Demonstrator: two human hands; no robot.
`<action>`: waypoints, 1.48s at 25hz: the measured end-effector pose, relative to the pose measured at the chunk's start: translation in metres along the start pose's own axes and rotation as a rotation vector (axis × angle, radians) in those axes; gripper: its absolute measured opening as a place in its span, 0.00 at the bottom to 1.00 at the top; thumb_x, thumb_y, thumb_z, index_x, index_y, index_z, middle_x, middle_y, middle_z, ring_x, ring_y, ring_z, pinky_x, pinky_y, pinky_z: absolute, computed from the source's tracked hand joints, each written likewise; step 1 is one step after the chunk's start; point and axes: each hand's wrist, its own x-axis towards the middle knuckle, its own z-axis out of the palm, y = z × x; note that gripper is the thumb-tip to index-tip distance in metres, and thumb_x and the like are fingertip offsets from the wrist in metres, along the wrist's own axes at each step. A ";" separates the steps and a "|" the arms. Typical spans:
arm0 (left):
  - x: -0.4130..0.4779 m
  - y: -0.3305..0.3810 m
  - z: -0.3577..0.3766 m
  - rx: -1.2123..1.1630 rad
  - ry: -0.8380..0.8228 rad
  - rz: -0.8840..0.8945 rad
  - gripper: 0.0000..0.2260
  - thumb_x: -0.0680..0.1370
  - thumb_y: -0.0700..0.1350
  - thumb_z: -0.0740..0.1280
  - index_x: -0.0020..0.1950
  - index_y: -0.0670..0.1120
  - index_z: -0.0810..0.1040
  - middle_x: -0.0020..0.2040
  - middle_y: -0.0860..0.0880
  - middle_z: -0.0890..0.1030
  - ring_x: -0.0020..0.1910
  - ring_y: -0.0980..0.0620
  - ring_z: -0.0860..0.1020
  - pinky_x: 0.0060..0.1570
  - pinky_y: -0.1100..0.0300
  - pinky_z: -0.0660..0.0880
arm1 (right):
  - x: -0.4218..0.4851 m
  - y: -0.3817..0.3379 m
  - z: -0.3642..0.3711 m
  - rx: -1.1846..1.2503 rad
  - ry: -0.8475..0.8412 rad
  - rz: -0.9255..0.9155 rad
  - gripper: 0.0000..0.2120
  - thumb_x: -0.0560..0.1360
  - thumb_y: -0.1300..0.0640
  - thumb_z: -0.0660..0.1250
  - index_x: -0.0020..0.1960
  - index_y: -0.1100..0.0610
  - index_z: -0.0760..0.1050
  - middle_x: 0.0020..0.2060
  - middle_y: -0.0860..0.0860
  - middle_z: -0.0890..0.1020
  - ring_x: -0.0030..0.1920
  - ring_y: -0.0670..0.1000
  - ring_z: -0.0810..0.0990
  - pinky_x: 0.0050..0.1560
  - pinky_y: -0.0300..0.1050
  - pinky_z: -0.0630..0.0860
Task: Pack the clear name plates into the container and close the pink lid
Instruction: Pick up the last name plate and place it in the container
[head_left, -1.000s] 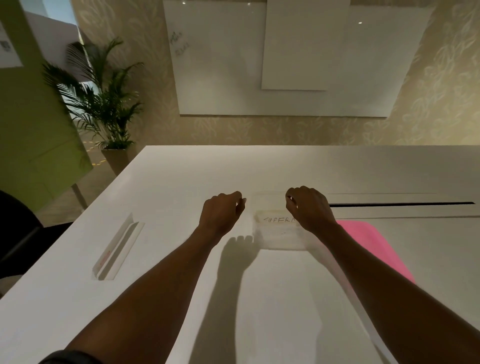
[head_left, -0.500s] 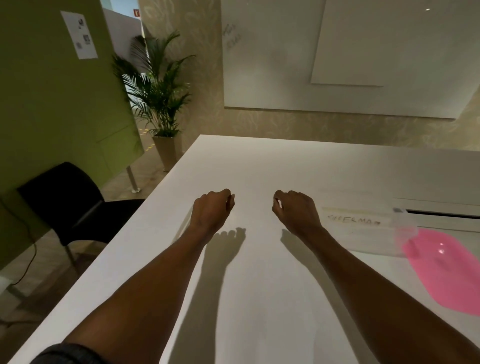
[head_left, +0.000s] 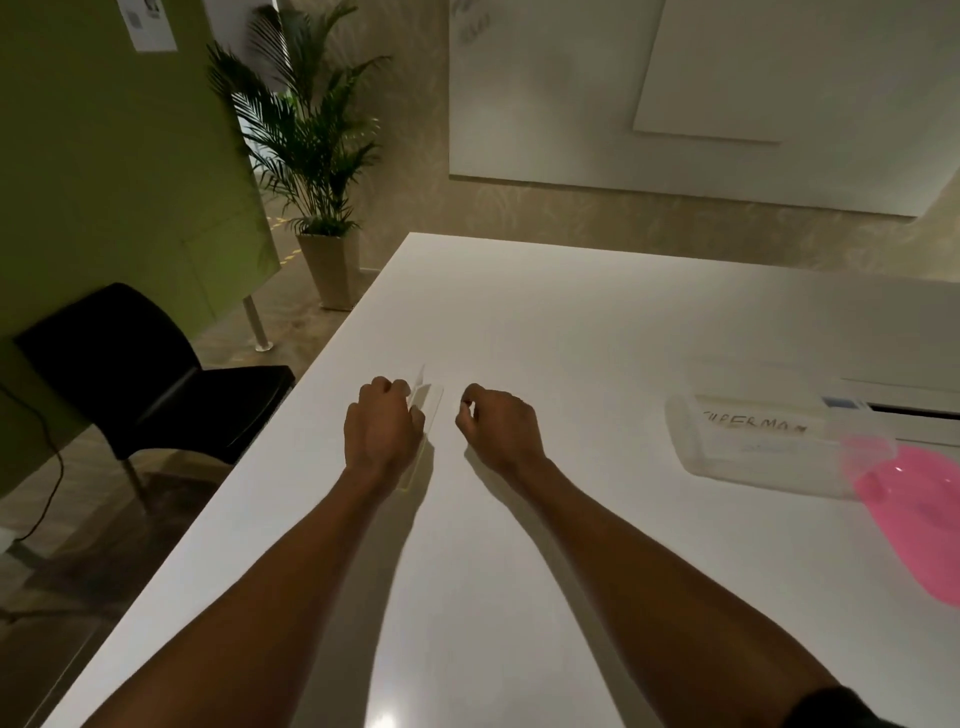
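While the left hand (head_left: 384, 428) curls its fingers onto the clear name plate (head_left: 428, 405) on the counter (head_left: 571, 338), the right hand (head_left: 496, 428) sits just beside it, curled on nothing. Gripping the plate by its edges should avoid smudges. The container (head_left: 753, 447), well to the right, reads roughly "SUPERMAN" in handwriting. The pink lid (head_left: 919, 514) lies against it.
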 end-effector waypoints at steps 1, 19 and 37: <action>-0.003 -0.002 0.002 -0.011 -0.029 -0.039 0.15 0.79 0.47 0.65 0.64 0.44 0.78 0.59 0.44 0.80 0.58 0.43 0.77 0.52 0.49 0.74 | 0.005 -0.007 0.006 0.064 -0.028 0.036 0.10 0.78 0.49 0.60 0.48 0.52 0.77 0.34 0.50 0.83 0.39 0.55 0.82 0.40 0.46 0.73; -0.027 -0.011 0.005 -0.554 -0.094 -0.045 0.17 0.86 0.48 0.55 0.55 0.41 0.81 0.52 0.43 0.81 0.54 0.45 0.78 0.48 0.55 0.72 | 0.045 -0.047 0.036 0.703 -0.125 0.632 0.20 0.72 0.63 0.69 0.26 0.55 0.62 0.29 0.57 0.75 0.35 0.59 0.79 0.41 0.55 0.78; -0.032 0.049 -0.023 -0.920 -0.747 0.110 0.16 0.73 0.59 0.76 0.56 0.53 0.84 0.44 0.50 0.87 0.40 0.50 0.86 0.37 0.62 0.79 | -0.071 0.004 -0.047 1.351 0.333 0.792 0.12 0.77 0.56 0.74 0.51 0.64 0.75 0.46 0.62 0.82 0.40 0.52 0.85 0.45 0.47 0.83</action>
